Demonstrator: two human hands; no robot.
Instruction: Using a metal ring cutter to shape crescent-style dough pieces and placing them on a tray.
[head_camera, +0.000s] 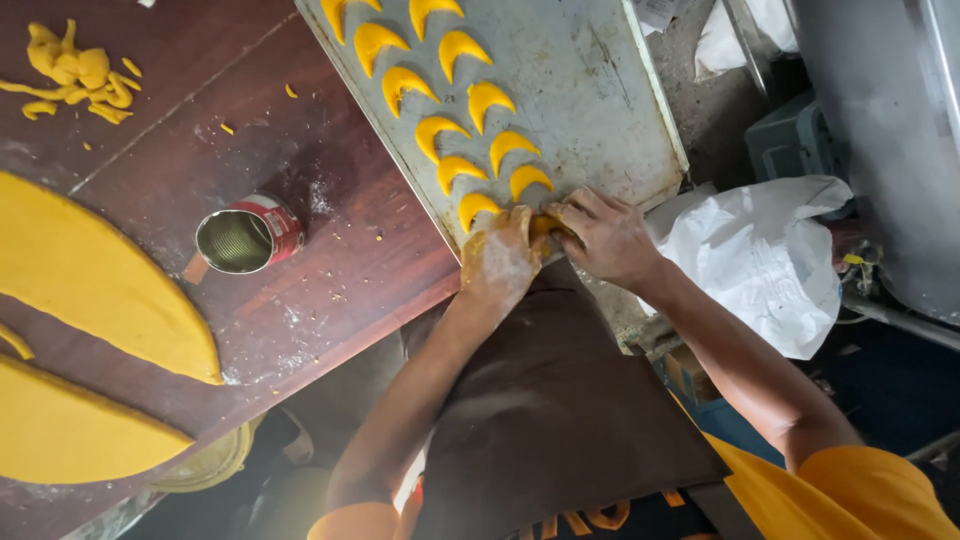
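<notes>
Left hand (500, 258) and right hand (600, 235) together at frame centre, fingers curled, pinching a mostly hidden yellow crescent dough piece (541, 226) on the grey metal tray (600, 110).

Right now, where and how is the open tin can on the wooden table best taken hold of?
Grip the tin can around its red side wall, coming from above. It lies tilted with its open mouth toward the camera, and the rim looks thin, so a grasp across the round body probably suits best.

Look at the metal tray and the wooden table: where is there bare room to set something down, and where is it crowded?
The tray is bare right of the crescent rows. The table is bare between the open can and the tray edge. Crowded: the tray's near corner, where left hand and right hand press dough, and the table's left, with dough sheets and scraps.
</notes>
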